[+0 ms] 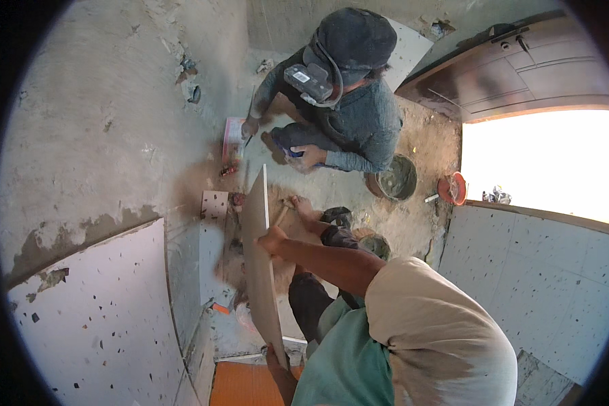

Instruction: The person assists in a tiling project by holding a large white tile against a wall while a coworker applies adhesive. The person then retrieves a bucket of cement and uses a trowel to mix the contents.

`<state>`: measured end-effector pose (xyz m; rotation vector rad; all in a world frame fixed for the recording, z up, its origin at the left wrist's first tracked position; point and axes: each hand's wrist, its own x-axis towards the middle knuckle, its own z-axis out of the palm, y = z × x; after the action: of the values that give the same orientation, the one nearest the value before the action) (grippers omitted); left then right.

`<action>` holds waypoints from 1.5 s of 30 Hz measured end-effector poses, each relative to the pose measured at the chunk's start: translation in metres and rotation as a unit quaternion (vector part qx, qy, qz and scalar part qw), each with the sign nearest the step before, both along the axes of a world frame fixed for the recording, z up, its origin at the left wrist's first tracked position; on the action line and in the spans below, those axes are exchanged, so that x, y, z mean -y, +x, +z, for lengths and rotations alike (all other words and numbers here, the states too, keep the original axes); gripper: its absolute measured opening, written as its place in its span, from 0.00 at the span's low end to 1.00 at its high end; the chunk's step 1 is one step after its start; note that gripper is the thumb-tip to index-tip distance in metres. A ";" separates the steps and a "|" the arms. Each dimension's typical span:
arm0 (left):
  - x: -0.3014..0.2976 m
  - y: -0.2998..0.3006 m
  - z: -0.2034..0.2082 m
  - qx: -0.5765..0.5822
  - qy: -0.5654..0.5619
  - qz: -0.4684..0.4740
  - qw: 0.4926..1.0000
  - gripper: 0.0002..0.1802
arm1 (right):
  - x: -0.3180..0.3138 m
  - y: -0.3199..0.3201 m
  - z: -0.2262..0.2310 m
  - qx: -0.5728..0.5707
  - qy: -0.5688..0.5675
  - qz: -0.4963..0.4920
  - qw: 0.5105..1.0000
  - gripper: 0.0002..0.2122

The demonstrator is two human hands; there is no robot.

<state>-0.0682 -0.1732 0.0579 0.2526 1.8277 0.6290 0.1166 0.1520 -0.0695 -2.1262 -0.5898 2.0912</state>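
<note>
the right hand (272, 241) is closed around the edge of a tile (259, 277), which stands nearly upright near the wall (128, 122). the left hand (276, 358) touches its lower end; how open it is, i cannot tell. a small white label (301, 76) is on the black head device (318, 89) of the co-worker (362, 125), and a pink-and-white printed packet (233, 139) lies by the wall; their print is too small to read.

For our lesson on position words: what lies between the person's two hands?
In the head view, part of the thin panel lies between the right hand, on its edge, and the left hand, near its lower end.
</note>
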 end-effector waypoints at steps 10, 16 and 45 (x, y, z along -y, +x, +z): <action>0.017 -0.031 0.031 0.051 -0.102 0.003 0.994 0.20 | 0.072 0.030 0.049 0.003 0.003 -0.086 0.996 0.16; 0.009 -0.043 0.056 0.069 -0.161 -0.093 0.980 0.21 | 0.099 0.059 0.105 0.034 -0.020 -0.168 0.985 0.19; 0.001 0.067 -0.017 0.206 -0.212 -0.037 0.955 0.20 | 0.161 0.241 0.117 0.043 0.084 -0.336 0.937 0.14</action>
<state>-0.0008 -0.1737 0.0406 -0.0939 1.4920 0.2026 0.3579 -0.0087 0.0479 -1.9501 -0.0165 1.5188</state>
